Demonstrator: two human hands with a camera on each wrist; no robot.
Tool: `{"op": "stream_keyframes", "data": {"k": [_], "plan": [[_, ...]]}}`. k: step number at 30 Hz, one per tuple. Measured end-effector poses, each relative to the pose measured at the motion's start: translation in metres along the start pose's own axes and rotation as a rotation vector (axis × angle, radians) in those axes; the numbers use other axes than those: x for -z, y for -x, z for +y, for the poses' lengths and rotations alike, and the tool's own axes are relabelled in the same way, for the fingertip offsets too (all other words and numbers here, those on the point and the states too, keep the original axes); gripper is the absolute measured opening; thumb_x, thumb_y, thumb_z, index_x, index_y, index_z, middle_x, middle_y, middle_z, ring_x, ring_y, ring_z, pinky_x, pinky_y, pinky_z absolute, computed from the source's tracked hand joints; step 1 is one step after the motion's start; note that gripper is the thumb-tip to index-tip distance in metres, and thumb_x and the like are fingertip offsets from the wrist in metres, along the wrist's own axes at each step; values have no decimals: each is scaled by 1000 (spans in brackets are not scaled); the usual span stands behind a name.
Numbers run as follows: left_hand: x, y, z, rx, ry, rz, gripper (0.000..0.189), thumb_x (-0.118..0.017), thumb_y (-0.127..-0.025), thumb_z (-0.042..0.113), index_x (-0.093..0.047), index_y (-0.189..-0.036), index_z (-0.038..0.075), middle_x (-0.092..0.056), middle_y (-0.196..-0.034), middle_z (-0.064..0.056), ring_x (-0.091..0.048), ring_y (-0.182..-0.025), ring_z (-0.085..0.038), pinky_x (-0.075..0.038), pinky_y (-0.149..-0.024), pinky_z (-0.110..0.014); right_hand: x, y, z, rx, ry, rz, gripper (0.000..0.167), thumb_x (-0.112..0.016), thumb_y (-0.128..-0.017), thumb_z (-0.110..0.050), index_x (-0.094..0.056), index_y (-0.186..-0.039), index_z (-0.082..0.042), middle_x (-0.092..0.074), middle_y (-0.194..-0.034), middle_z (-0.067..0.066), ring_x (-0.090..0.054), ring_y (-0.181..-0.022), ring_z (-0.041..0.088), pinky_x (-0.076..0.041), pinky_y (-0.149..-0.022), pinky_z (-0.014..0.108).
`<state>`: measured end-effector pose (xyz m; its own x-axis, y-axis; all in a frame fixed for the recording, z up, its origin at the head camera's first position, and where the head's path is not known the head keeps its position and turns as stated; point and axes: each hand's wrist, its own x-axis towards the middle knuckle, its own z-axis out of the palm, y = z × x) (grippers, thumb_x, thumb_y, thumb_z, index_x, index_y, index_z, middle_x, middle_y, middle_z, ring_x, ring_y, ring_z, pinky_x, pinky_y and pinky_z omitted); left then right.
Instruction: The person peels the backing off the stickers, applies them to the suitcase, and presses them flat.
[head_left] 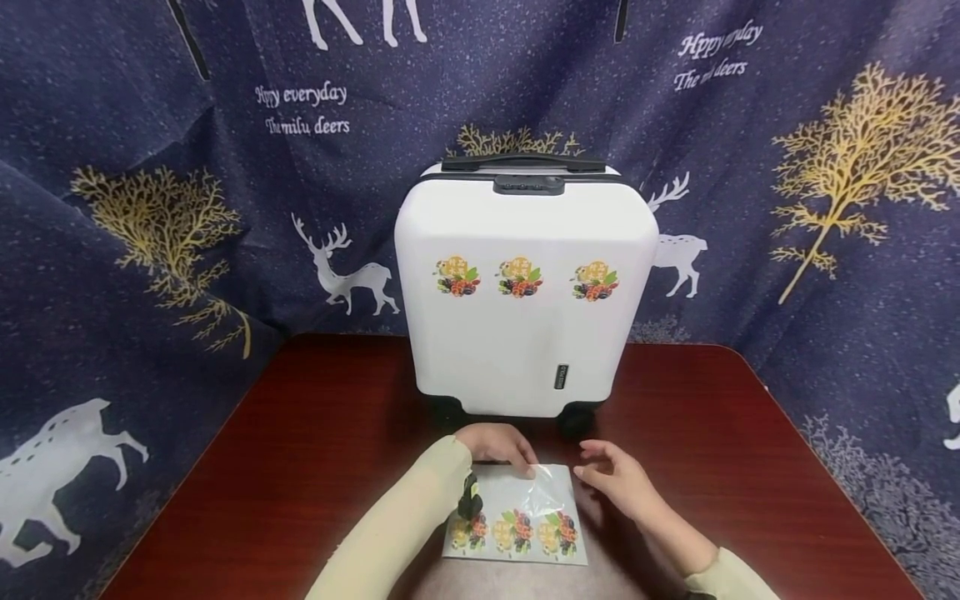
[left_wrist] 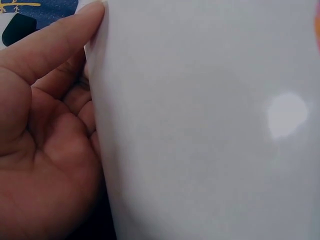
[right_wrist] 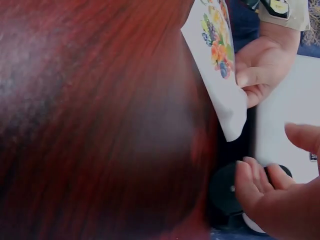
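Pinches thin white sheet (head_left: 498, 493) at its far edge with left hand (head_left: 495, 444), thumb over the front, fingers behind. Right hand (head_left: 618, 482) free, grasping nothing, fingers loosely bent, just beside the sheet's right edge, apart from it. Sheet over near part of dark red, wood-grained table (head_left: 322, 450), in front of white suitcase (head_left: 510, 350); tilted, with bowed edge in right wrist view. Smooth, glossy, glare spot; row of three fruit stickers (head_left: 513, 533) along near edge, yellow, red, green, dark bits.

Suitcase upright on table: hard smooth shell, boxy, rounded corners. Three matching fruit decals (head_left: 520, 277) in a row across front, wider gap before the right one. Black handle (head_left: 525, 157) and lock (head_left: 528, 185) up top, small dark badge (head_left: 561, 377) low on front, black wheels (head_left: 577, 419) underneath.

Behind, creased dark blue cloth (head_left: 247, 183) with white deer (head_left: 356, 279), gold trees (head_left: 847, 175), white lettering (head_left: 303, 96); partly blocked by suitcase. In the way: black wrist device (head_left: 470, 500) over part of leftmost sticker, cream sleeve (head_left: 408, 508) across near table.
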<state>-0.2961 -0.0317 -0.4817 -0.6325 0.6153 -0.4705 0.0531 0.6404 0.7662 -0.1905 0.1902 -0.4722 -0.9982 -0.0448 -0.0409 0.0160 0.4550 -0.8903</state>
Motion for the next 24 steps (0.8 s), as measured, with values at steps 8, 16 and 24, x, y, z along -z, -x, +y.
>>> {"op": "stream_keyframes", "data": {"k": [8,16,24], "plan": [[1,-3,-2,-11,-11,5,21,-77,-87,10,-77,-107,2,-75,-104,-5,-60,-87,-10,-50,-82,-22,-1,-5,8,-76,-76,-186,58,-70,-92,-11,-48,-138,17,-61,-130,34,-67,-109,28,-61,-83,37],[1,-1,-3,6,11,-10,22,-77,-88,12,-77,-108,4,-75,-102,-4,-62,-84,-11,-51,-76,-23,-5,-13,12,-164,-141,-263,56,-69,-92,-3,-47,-139,16,-62,-124,31,-65,-89,15,-59,-73,31],[0,0,-2,14,56,-13,23,-77,-86,11,-77,-108,3,-76,-94,-4,-65,-76,-11,-54,-70,-24,-7,-16,12,-134,-87,-246,35,-69,-90,-2,-59,-121,12,-66,-97,12,-59,-77,15,-54,-67,30]]}}
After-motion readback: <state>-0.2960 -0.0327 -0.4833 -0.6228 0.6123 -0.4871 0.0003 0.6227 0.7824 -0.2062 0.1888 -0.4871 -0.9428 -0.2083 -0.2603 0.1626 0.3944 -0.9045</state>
